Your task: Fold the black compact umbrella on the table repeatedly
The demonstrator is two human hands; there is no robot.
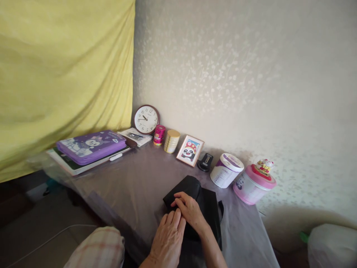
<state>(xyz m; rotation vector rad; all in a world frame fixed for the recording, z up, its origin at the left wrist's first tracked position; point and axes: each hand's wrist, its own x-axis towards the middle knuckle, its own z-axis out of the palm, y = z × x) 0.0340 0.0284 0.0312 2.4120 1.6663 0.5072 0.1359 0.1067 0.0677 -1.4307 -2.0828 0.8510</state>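
A soft black cloth bag [208,208], partly folded over, lies at the front of the table in the head view. My left hand [169,232] is on its near left side, fingers together and bent down onto the cloth. Just above and to the right, my right hand [189,212] rests across the fold, its thumb and fingers drawn in on the fabric. The two hands touch near the fingertips. A thin black strap loop sticks out at the bag's right edge. What lies under my fingers is hidden.
Along the wall stand a round clock [147,119], a pink can [158,135], a yellow tin [171,141], a panda picture frame [190,150], a black device [205,162], a white tub [227,170] and a pink tub [254,185]. A purple case [90,146] lies left on a board.
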